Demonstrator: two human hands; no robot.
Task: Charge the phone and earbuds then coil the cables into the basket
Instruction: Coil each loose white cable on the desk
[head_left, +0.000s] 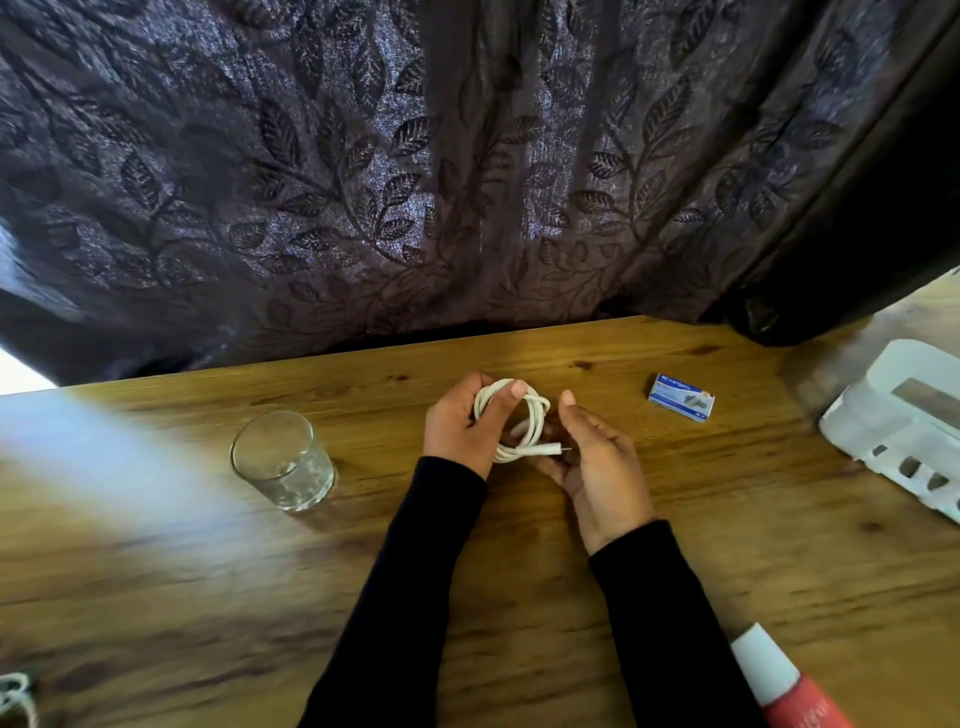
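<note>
A white charging cable (535, 415) is wound into a small coil above the middle of the wooden table (519, 597). My left hand (460, 423) grips the coil's left side, thumb laid over the loops. My right hand (597, 457) sits just right of the coil with fingers curled under its lower end, where the connector tip sticks out; its hold on the cable is partly hidden. A white basket (883, 441) stands at the table's right edge. A bit of white cord (15, 696) shows at the bottom left corner. No phone or earbuds are in view.
A clear drinking glass (283, 460) stands left of my hands. A small blue box (680, 397) lies to the right near the back edge. A red and white tube (784, 686) lies at the bottom right. A dark leaf-patterned curtain (415, 182) hangs behind the table.
</note>
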